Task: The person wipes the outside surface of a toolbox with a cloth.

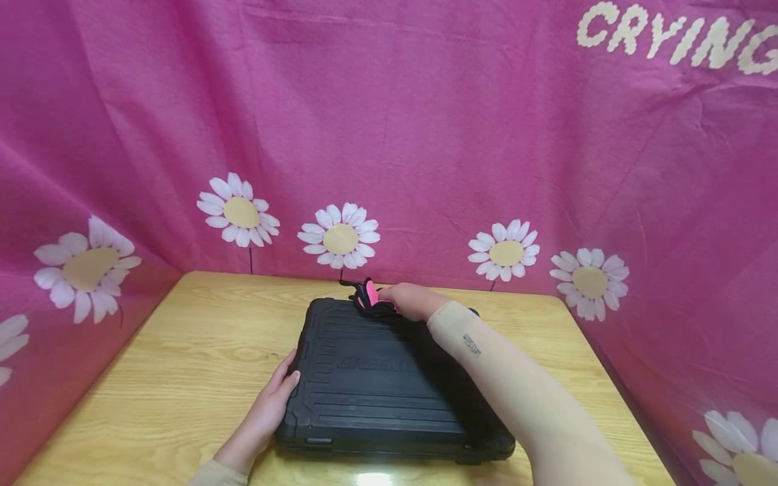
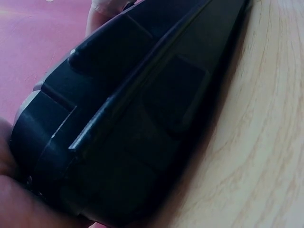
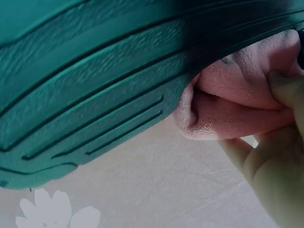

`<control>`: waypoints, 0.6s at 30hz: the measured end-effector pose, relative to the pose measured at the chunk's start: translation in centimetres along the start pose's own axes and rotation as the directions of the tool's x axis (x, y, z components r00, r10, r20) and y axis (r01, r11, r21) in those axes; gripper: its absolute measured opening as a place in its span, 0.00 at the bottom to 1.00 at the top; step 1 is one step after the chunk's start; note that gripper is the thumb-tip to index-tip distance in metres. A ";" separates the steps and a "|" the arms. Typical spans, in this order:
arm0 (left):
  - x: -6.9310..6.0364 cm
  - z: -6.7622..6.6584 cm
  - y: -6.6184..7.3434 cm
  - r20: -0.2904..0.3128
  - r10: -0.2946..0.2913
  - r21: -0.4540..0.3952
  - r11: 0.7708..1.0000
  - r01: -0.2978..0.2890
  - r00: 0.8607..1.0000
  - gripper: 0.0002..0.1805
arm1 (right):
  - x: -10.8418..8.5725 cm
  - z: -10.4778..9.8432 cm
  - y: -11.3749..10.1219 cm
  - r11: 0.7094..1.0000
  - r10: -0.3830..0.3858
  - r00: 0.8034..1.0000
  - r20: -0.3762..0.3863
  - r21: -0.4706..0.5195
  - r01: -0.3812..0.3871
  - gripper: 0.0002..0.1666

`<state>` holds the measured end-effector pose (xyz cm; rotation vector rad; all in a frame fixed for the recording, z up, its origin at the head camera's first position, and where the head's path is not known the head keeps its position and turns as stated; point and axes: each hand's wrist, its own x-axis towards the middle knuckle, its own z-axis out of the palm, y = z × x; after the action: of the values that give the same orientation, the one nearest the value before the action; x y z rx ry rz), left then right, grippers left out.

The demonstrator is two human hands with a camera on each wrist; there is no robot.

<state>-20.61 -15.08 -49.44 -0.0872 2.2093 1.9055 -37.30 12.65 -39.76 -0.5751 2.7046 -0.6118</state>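
Observation:
A black hard case (image 1: 377, 395) with ridged bands and raised lettering on its lid lies on the wooden table. My left hand (image 1: 273, 398) holds its left edge, thumb near the top rim; in the left wrist view, part of that hand (image 2: 16, 190) meets a corner of the case (image 2: 118, 142). At the far edge of the lid, my right hand (image 1: 413, 300) grips a pink and black cloth (image 1: 373, 300). Close up in the right wrist view, the cloth (image 3: 237, 95) looks plush and bunched, pinched by thumb and fingers, against the ridged lid (image 3: 95, 85).
Around the case extends the light wooden table (image 1: 200, 337). Behind it and along both sides hangs a magenta curtain (image 1: 413, 135) printed with daisies and letters. My right forearm (image 1: 516, 391) crosses over the right part of the case.

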 end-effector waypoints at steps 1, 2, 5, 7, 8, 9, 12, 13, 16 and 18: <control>0.0 0.0 0.0 0.001 -0.001 -0.001 1.000 0.001 1.000 0.34 | 0.0 0.0 0.1 0.998 0.043 0.999 -0.010 0.045 -0.042 0.21; 0.0 0.0 0.0 0.000 -0.004 0.000 1.000 0.004 1.000 0.34 | 0.0 0.0 0.2 0.993 0.080 0.997 -0.021 0.087 -0.078 0.23; 0.0 0.0 0.0 -0.003 -0.010 0.001 1.000 0.010 1.000 0.34 | -0.1 -0.2 0.4 0.993 0.104 0.994 -0.028 0.066 -0.102 0.24; 0.0 0.0 0.0 -0.004 -0.012 0.003 1.000 0.012 1.000 0.34 | -0.2 -0.4 0.6 0.995 0.097 0.995 -0.036 0.006 -0.096 0.22; 0.0 0.0 0.0 -0.005 -0.013 0.003 1.000 0.013 1.000 0.34 | -0.2 -0.5 0.7 0.996 0.070 0.997 -0.030 -0.047 -0.072 0.20; 0.0 0.0 0.0 -0.004 -0.013 0.001 1.000 0.013 1.000 0.34 | -0.2 -0.6 0.8 0.995 0.054 0.998 -0.028 -0.081 -0.057 0.19; -0.1 0.0 0.0 -0.006 -0.015 -0.004 1.000 0.015 1.000 0.34 | 0.0 -0.8 1.3 0.957 -0.070 0.998 0.005 -0.283 0.068 0.12; -0.1 0.0 0.0 -0.006 -0.016 -0.003 1.000 0.016 1.000 0.34 | 0.0 -0.9 1.4 0.932 -0.107 0.994 0.019 -0.346 0.107 0.10; -0.2 0.1 0.1 -0.006 -0.017 -0.001 1.000 0.017 1.000 0.34 | 0.0 -1.2 1.9 0.870 -0.172 0.984 0.037 -0.463 0.169 0.09; -0.2 0.1 0.0 -0.004 -0.016 0.000 1.000 0.016 1.000 0.34 | -0.1 -1.3 2.1 0.871 -0.159 0.987 0.027 -0.467 0.153 0.09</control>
<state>-20.45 -14.97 -49.39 -0.1084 2.2051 1.8987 -38.38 14.83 -39.63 -0.9165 2.8413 0.0215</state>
